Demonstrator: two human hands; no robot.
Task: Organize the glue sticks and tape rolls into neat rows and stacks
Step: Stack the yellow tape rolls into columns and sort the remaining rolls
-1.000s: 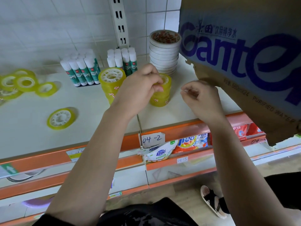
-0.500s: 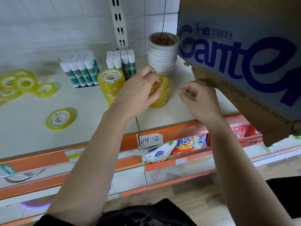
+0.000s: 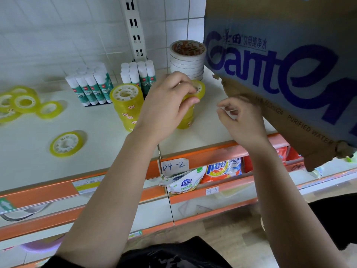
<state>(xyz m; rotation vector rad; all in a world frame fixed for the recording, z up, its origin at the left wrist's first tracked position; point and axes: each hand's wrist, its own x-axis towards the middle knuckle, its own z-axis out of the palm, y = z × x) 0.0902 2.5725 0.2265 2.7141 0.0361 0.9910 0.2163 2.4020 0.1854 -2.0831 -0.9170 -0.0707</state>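
Cardboard box (image 3: 280,64) with blue print hangs over the right end of the shelf (image 3: 96,136); its contents are hidden. On the shelf: two upright clusters of glue sticks (image 3: 90,88), a white tape stack (image 3: 187,60) at the back, a tall yellow tape stack (image 3: 127,107), a loose yellow roll (image 3: 66,144) lying flat in front and more loose rolls (image 3: 23,102) far left. Detergent bags (image 3: 222,169) sit on the shelf below. Left hand (image 3: 170,101) has its grip closed around the small yellow tape stack (image 3: 190,117) just right of the tall one, top roll tilted. Right hand (image 3: 241,120) is beside it with fingers curled; can't tell whether its grip holds anything. Versus half a second ago: left hand stays on the same stack, the top roll shows more; right hand has barely shifted.
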